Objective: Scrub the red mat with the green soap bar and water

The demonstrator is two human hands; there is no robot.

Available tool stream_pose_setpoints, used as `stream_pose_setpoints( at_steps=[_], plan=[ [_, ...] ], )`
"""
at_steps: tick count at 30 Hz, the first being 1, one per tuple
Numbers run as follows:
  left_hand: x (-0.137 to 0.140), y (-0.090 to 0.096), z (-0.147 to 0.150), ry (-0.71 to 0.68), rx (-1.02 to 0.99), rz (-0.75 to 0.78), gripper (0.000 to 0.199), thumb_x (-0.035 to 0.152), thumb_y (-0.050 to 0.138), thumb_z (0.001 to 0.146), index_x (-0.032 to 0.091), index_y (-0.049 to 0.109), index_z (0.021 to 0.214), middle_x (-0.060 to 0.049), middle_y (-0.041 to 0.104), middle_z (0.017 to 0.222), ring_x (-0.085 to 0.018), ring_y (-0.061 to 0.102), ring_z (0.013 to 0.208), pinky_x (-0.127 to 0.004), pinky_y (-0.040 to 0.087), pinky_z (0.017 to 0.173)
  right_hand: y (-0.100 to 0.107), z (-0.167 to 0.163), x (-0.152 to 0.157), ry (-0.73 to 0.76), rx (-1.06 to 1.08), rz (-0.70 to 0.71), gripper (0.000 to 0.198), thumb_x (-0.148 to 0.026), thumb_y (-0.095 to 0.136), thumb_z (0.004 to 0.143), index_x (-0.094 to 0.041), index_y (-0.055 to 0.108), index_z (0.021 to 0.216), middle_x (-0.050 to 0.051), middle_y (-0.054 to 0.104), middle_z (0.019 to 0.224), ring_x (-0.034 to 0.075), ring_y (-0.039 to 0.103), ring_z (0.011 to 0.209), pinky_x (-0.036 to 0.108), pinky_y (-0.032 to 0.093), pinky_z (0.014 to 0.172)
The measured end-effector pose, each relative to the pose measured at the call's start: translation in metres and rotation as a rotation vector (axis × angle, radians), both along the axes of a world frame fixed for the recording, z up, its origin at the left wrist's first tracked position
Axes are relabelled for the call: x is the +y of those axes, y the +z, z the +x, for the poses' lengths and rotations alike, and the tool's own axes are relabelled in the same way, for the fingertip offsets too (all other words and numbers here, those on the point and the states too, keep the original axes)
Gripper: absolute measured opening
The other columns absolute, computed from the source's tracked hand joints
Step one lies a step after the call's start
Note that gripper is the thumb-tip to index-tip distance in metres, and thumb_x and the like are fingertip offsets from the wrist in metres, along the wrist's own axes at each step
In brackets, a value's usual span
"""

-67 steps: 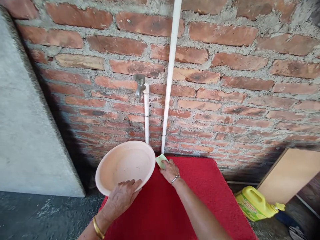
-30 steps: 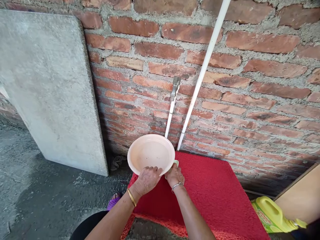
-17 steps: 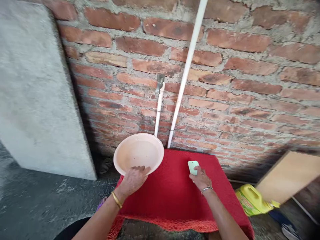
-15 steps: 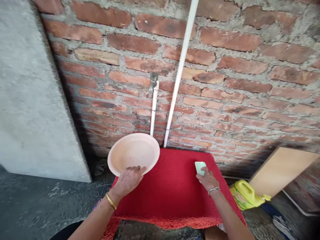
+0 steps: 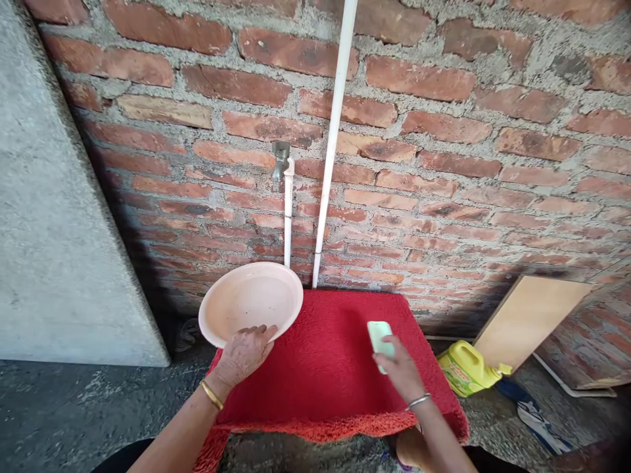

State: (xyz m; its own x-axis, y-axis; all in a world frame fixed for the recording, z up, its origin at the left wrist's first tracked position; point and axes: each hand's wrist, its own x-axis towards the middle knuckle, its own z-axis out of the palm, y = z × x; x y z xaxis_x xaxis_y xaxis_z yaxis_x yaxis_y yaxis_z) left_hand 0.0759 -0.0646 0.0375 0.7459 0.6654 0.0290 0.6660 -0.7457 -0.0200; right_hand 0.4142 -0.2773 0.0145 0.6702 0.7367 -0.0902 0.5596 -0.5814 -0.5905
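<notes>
A pale pink plastic basin [image 5: 231, 295] is tilted towards me at the left end of the red plush cloth [image 5: 320, 368], which covers a low table. My left hand [image 5: 246, 351], with a gold-coloured bangle at its wrist, is closed on the basin's near rim, fingers over the inside edge. A few dark specks dot the basin's bottom. Over the right part of the cloth, my right hand [image 5: 398, 368] holds a flat pale green phone [image 5: 378, 335] with rounded corners, its far end showing beyond the fingers. A silver bracelet circles that wrist.
A brick wall [image 5: 424, 164] rises behind the table, with white pipes [image 5: 328, 151] and a tap [image 5: 280, 164] on it. A grey slab [image 5: 64, 217] stands at left. To the right are a yellow jug [image 5: 466, 368], a leaning board [image 5: 532, 322] and slippers [image 5: 537, 420] on the floor.
The view has shifted a little to the right. My right hand has tilted with the phone and looks blurred by motion. My left hand keeps its hold on the basin's rim.
</notes>
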Motion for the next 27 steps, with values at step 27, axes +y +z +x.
stream_pose_setpoints(
  at_steps=[27],
  plan=[
    [-0.001, 0.001, 0.002, -0.010, 0.002, 0.001, 0.037, 0.023, 0.040, 0.098, 0.022, 0.065, 0.125, -0.010, 0.074, 0.100, -0.025, 0.073, 0.089, -0.035, 0.054, 0.076, -0.011, 0.075, -0.099, -0.415, -0.228, -0.314, 0.048, -0.055, 0.048, 0.089, -0.023, 0.052, 0.125, 0.014, 0.063, 0.115, 0.031, 0.068, 0.108, 0.044, 0.051, 0.094]
  ],
)
